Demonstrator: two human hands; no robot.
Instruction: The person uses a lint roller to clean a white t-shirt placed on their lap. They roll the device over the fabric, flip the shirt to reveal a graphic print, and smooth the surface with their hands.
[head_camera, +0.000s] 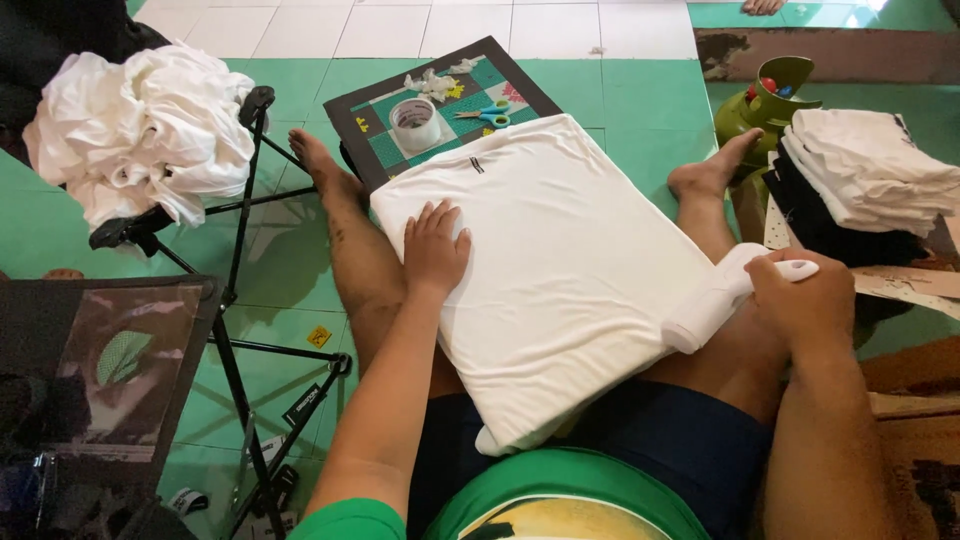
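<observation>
A white T-shirt (570, 260) lies spread flat over my lap, its collar toward my feet. My left hand (435, 248) rests palm down on the shirt's left side, fingers apart. My right hand (800, 305) is closed around the white handle of a lint roller (722, 295), whose roll touches the shirt's right edge. My bare legs stretch out under the shirt.
A checkered board (372, 112) past the shirt carries a tape roll (415, 122), scissors (487, 115) and scraps. A heap of white cloth (140, 125) sits on a folding stand at left. Folded shirts (865, 170) are stacked at right beside a green container (765, 100).
</observation>
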